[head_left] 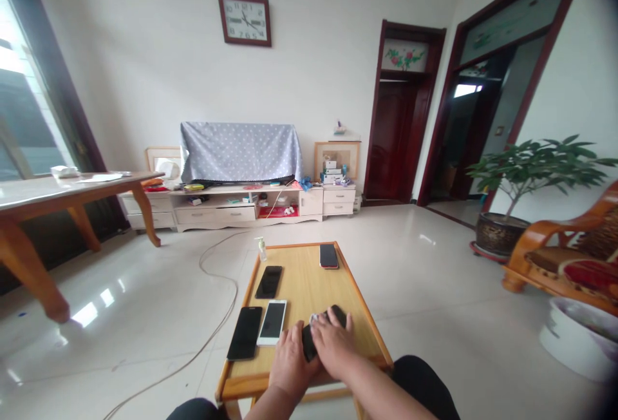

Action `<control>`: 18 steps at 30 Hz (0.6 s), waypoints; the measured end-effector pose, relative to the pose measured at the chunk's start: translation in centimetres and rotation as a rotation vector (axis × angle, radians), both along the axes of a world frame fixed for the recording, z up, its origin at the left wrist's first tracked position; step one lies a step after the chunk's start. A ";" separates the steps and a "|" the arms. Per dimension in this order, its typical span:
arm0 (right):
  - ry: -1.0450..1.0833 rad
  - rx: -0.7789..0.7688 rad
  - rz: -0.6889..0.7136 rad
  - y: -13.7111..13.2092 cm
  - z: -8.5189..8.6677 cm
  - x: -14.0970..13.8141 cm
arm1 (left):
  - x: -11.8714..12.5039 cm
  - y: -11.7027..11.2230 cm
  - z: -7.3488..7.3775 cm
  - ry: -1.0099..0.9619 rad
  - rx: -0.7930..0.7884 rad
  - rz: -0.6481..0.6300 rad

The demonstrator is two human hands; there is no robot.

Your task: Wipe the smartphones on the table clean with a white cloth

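A black smartphone (309,345) lies tilted on the small wooden table, partly covered by both hands. My left hand (290,357) grips its near left side, fingers bent along the edge. Over the phone's face rests my right hand (333,343), pressing a crumpled white tissue (313,319) under its fingertips; most of the tissue is hidden. Left of my hands lie a white phone (273,321) and a large black phone (244,333) side by side. Another black phone (269,282) sits beyond them, and one with a reddish edge (329,256) is at the far right corner.
A clear pump bottle (261,249) stands at the far left corner of the wooden table (299,278). A cable (226,323) runs over the floor on the left. Farther off are a larger table (96,188), a TV cabinet (217,215), a potted plant (502,233) and a wooden chair (545,239).
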State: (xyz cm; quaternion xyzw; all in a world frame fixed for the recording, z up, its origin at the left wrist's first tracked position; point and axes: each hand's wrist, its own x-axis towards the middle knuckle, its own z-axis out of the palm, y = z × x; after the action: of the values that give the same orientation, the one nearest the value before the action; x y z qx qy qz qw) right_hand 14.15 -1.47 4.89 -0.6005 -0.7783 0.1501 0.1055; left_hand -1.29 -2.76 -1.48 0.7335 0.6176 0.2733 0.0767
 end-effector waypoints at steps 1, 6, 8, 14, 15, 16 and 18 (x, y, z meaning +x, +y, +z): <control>0.016 0.004 0.095 -0.2 -0.3 -0.5 | -0.1 0.1 -0.2 0.002 0.001 -0.013; -0.007 0.031 0.004 0.9 -0.7 0.4 | -0.2 0.1 -1.0 -0.014 0.000 0.023; -0.040 0.028 -0.174 2.0 -0.5 1.5 | -0.2 0.1 -1.1 -0.014 -0.001 0.040; -0.036 0.017 -0.010 1.0 -1.1 -0.5 | -0.5 0.4 -2.1 0.010 -0.002 0.019; -0.022 0.003 0.037 0.2 -1.2 -1.2 | -0.6 0.5 -2.2 0.014 -0.002 0.010; -0.008 -0.013 0.070 -0.6 -1.2 -1.7 | -0.7 0.5 -2.4 0.019 -0.004 0.004; 0.023 -0.035 0.112 -2.3 -1.2 -2.1 | -0.9 0.5 -2.5 0.029 -0.017 0.001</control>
State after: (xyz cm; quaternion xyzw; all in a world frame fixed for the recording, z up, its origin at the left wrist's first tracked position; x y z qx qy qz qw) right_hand 12.09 -3.76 3.69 -0.5558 -0.8068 0.1762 0.0953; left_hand -2.18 -2.27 -3.99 0.7363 0.6214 0.2575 0.0740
